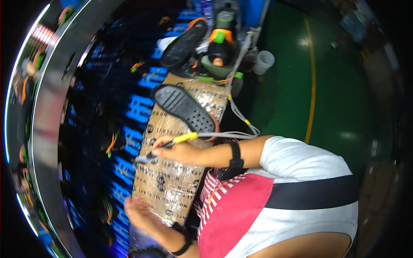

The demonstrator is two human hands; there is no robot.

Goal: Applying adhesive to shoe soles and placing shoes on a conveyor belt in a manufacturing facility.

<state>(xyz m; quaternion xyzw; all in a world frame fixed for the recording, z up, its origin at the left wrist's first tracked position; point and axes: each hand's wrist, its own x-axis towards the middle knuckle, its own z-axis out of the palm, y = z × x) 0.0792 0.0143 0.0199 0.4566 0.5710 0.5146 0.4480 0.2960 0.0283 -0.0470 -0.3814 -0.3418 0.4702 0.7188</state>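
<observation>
My right hand, the upper one in the head view, is closed around a brush with a dark handle. A yellow sleeve and a pale hose run back from its handle. The bristle end is over a board wrapped in printed brown cardboard and clear film. On that board, just beyond my right hand, lies a dark grey shoe sole with grooves and small holes facing up. My left hand is at the board's lower left edge, slightly blurred, fingers loosely extended and holding nothing.
Another dark sole leans beyond the board, beside a black shoe with orange and green parts. A white cup stands right of the hose. Blue supports and a metal rail line the left. Green floor lies right.
</observation>
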